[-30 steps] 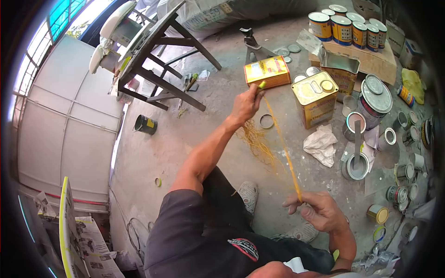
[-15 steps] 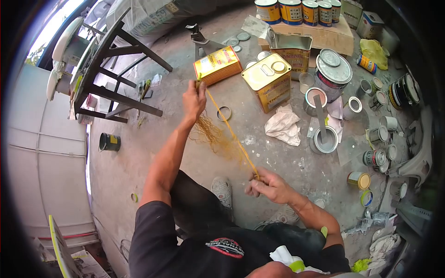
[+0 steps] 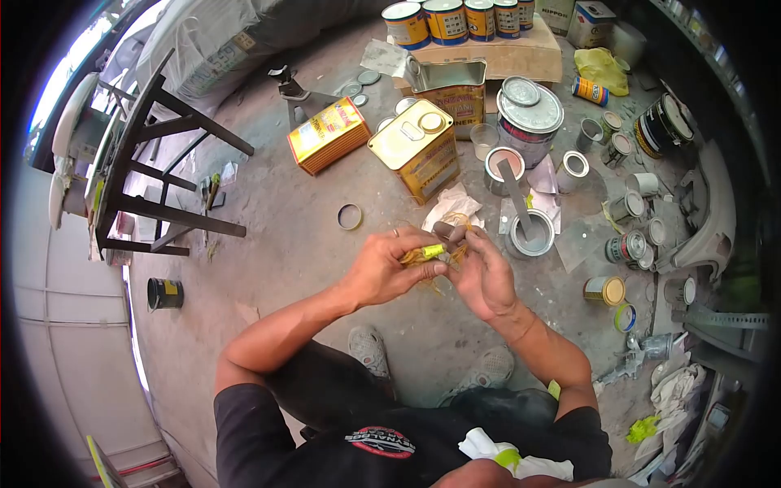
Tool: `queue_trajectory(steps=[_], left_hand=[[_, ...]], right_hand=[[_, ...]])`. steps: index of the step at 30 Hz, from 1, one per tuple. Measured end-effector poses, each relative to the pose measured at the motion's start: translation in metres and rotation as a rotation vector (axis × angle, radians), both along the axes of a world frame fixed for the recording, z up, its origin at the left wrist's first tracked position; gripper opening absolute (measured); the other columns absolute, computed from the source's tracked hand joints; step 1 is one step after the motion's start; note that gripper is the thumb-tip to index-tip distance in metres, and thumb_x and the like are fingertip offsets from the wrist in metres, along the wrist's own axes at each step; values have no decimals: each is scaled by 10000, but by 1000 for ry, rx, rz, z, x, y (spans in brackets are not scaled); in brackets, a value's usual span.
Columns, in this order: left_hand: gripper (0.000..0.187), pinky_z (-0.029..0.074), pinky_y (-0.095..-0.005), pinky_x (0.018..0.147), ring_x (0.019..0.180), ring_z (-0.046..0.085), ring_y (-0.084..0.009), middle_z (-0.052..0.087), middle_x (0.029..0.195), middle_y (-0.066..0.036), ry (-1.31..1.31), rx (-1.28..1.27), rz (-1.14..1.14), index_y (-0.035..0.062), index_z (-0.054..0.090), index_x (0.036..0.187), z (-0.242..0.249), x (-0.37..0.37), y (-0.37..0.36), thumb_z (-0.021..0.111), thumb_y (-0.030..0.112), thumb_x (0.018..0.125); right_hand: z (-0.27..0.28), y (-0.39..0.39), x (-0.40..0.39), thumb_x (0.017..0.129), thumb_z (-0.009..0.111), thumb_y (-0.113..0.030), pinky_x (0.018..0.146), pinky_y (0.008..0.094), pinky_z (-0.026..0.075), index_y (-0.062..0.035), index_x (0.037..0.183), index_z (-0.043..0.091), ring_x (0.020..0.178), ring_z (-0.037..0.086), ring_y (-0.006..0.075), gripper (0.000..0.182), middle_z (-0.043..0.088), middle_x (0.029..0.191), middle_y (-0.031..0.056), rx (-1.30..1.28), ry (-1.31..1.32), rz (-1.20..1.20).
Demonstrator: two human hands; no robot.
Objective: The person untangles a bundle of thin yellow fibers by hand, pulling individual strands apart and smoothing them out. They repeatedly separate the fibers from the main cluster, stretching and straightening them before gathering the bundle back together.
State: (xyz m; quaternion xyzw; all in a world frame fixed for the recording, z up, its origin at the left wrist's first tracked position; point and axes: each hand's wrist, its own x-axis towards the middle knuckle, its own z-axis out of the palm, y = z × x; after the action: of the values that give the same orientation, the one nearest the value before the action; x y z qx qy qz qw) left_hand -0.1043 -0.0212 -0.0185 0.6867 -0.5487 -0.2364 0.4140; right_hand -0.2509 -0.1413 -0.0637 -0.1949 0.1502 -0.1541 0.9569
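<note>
My left hand [image 3: 389, 264] is closed around a bunch of thin golden-brown strands [image 3: 416, 256] with a bright yellow-green piece [image 3: 433, 251] on it. Close against it, my right hand [image 3: 486, 272] pinches part of the same strands, its palm turned partly upward. Both hands meet over the floor, just below a crumpled white cloth [image 3: 453, 208]. Beyond them stands a golden thinner can [image 3: 419, 154], with a red and yellow can [image 3: 329, 134] lying to its left. An opened paint can [image 3: 530, 234] with a stir stick [image 3: 514, 195] is right of my right hand.
A dark metal stand [image 3: 154, 171] is at the left, with a small black bucket [image 3: 165, 293] below it. Several paint cans line the right side. A cardboard box [image 3: 521, 53] bears more cans at the back. A metal ring [image 3: 350, 216] lies on the floor.
My hands were far apart with a strand stretched between them; now they are together. The strands are gathered between my fingers. The view has shifted, moving the surroundings leftward.
</note>
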Motion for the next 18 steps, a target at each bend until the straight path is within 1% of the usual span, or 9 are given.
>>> queue_trajectory(steps=[3, 5, 7, 9, 12, 14, 15, 17, 18], left_hand=[[327, 509, -337, 653, 742, 677, -235, 696, 872, -137, 11, 16, -6, 72, 657, 1092, -10, -22, 2, 756, 225, 821], [220, 493, -288, 657, 722, 627, -137, 699, 898, -100, -84, 103, 50, 14, 673, 964, -24, -20, 5, 737, 184, 841], [193, 487, -297, 638, 700, 622, -154, 688, 860, -109, 63, 258, 93, 14, 668, 938, -10, -16, 1, 720, 179, 852], [172, 480, -306, 619, 679, 617, -170, 677, 821, -119, 215, 405, 127, 14, 664, 912, 4, -12, -3, 704, 174, 863], [173, 455, -313, 600, 652, 588, -187, 647, 758, -128, 12, 677, -98, 24, 653, 908, 8, -8, 3, 668, 197, 894], [201, 446, -315, 618, 646, 570, -180, 625, 730, -130, 284, 617, -615, 33, 652, 895, 1, -8, 12, 663, 234, 901], [201, 446, -315, 618, 646, 570, -180, 625, 730, -130, 291, 616, -622, 33, 652, 895, 4, -4, 12, 663, 234, 901], [241, 447, -312, 647, 656, 557, -166, 646, 735, -87, 135, 755, -916, 28, 657, 908, 18, 13, 9, 642, 269, 920], [266, 454, -314, 664, 697, 572, -171, 660, 778, -84, 233, 833, -838, 16, 661, 908, 21, 29, 9, 629, 279, 931]], right_hand=[[10, 7, -1, 990, 453, -243, 957, 354, 409, -61, 1066, 551, 1133, 500, 190, 221, 547, 1226, 87, 14, -13, -3], [2, 7, -1, 1006, 437, -228, 982, 360, 407, -45, 1095, 555, 1119, 513, 185, 236, 570, 1189, 90, 31, -60, 7], [-3, 1, -1, 1019, 441, -221, 905, 341, 480, -28, 1091, 558, 1007, 583, 178, 237, 614, 1091, 96, -328, 97, -62], [-24, -19, 0, 1022, 445, -228, 844, 338, 507, -39, 1082, 554, 935, 606, 178, 226, 624, 1054, 91, -426, 219, -177], [-47, -31, -5, 1023, 452, -232, 737, 317, 543, -52, 1063, 551, 798, 627, 171, 209, 628, 957, 73, -522, 385, -295], [-52, -31, -3, 1019, 468, -245, 621, 279, 528, -52, 1032, 546, 688, 597, 144, 209, 582, 801, 35, -325, 423, -379], [-56, -36, -7, 1019, 468, -245, 621, 279, 528, -52, 1032, 546, 688, 597, 144, 209, 582, 801, 35, -325, 432, -382], [-67, -55, -20, 1013, 470, -211, 529, 244, 462, -57, 1017, 535, 639, 553, 117, 167, 557, 780, 28, -162, 341, -355], [-68, -59, -25, 988, 511, -186, 484, 218, 369, -44, 1054, 574, 601, 491, 76, 169, 552, 741, 12, -180, 345, -339]])
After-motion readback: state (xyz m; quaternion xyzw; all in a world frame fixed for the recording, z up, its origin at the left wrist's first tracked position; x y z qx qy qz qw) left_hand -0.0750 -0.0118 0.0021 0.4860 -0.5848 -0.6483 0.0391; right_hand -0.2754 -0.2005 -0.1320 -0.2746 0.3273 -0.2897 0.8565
